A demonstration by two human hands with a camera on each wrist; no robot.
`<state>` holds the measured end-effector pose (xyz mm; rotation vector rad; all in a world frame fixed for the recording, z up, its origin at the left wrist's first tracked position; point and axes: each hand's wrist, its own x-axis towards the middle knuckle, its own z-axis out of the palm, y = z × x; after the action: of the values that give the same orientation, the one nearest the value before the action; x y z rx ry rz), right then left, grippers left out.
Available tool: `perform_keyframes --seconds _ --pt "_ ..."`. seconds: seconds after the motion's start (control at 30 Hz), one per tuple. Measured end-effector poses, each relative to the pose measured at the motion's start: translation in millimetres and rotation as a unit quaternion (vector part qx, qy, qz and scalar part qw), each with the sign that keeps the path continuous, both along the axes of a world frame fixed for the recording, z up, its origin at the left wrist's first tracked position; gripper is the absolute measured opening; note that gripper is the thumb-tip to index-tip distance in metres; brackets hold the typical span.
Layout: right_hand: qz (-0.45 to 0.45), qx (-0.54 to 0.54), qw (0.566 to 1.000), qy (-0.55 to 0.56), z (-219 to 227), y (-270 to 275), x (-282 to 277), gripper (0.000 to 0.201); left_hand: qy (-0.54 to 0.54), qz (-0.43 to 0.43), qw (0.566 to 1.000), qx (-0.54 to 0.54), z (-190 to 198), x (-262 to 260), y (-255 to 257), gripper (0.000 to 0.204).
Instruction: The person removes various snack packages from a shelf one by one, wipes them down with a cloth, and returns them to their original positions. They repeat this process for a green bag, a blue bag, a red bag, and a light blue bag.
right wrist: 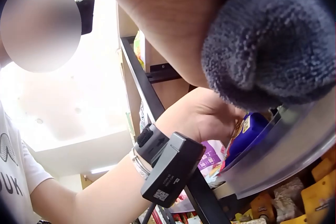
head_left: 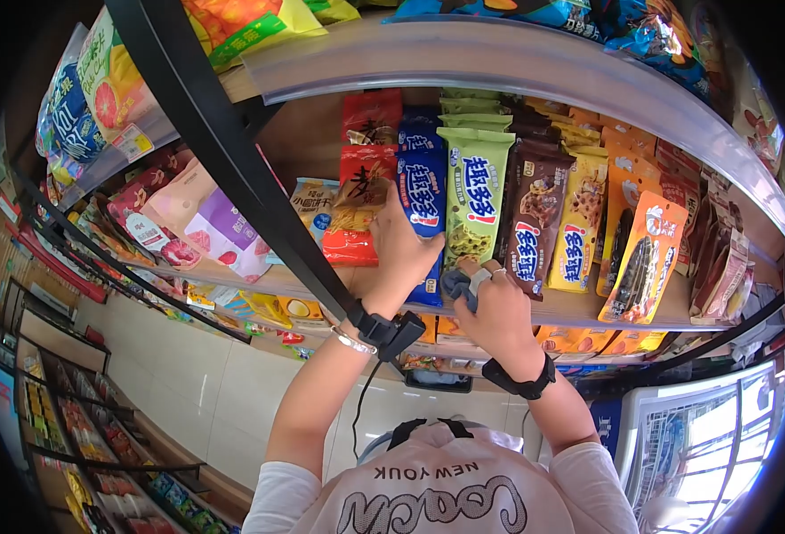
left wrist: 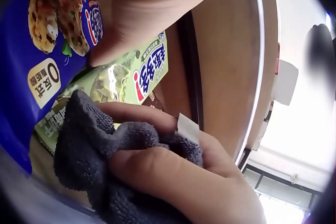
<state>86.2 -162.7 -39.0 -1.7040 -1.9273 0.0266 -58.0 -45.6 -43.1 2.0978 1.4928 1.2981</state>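
My left hand (head_left: 403,254) grips a blue cookie packet (head_left: 423,191) at the front of a shelf, its thumb along the packet's right side. In the left wrist view, the blue packet (left wrist: 26,71) shows cookies printed on it, and some of the left fingers are out of sight. A bunched grey-blue terry cloth (head_left: 457,287) is in my right hand (head_left: 499,313), pinched between thumb and fingers. That cloth (left wrist: 86,150) overlaps the lower part of a green cookie packet (left wrist: 113,79) in the left wrist view. One right finger wears a pale band (left wrist: 188,128).
Brown (head_left: 536,205) and yellow (head_left: 581,218) cookie packets stand in rows to the right, with an orange pouch (head_left: 646,258) beyond. Red packets (head_left: 370,169) stand to the left. A clear shelf lip (head_left: 517,58) runs above, and a black post (head_left: 223,151) crosses at left.
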Motion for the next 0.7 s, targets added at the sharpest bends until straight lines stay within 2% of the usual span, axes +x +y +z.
perform_keyframes --seconds 0.03,0.13,0.27,0.37,0.47,0.6,0.67,0.7 --pt "-0.002 0.004 1.000 0.009 0 -1 -1 0.043 0.032 0.014 0.999 -0.003 -1 1 1 0.108" --pt "-0.004 0.022 0.999 0.034 3 -5 -5 0.041 0.026 0.021 0.999 -0.028 4 2 -3 0.110" --pt "0.001 0.062 0.996 0.065 2 -9 -5 0.039 -0.060 0.001 0.998 -0.033 7 -4 -5 0.108" --pt "0.015 0.096 0.989 0.109 2 -13 -5 0.038 -0.107 -0.009 0.994 0.023 10 -14 -14 0.106" --pt "0.055 0.126 0.977 0.163 6 -19 -8 0.038 -0.205 -0.045 0.977 0.042 19 -22 -34 0.104" --pt "0.101 0.151 0.957 0.225 15 -28 -14 0.036 -0.228 -0.078 0.967 0.081 37 -29 -75 0.103" --pt "0.098 0.162 0.951 0.245 18 -32 -16 0.037 -0.217 -0.093 0.967 0.100 33 -28 -92 0.103" --pt "0.097 0.167 0.947 0.255 20 -35 -17 0.038 -0.224 -0.134 0.963 0.071 27 -29 -101 0.104"
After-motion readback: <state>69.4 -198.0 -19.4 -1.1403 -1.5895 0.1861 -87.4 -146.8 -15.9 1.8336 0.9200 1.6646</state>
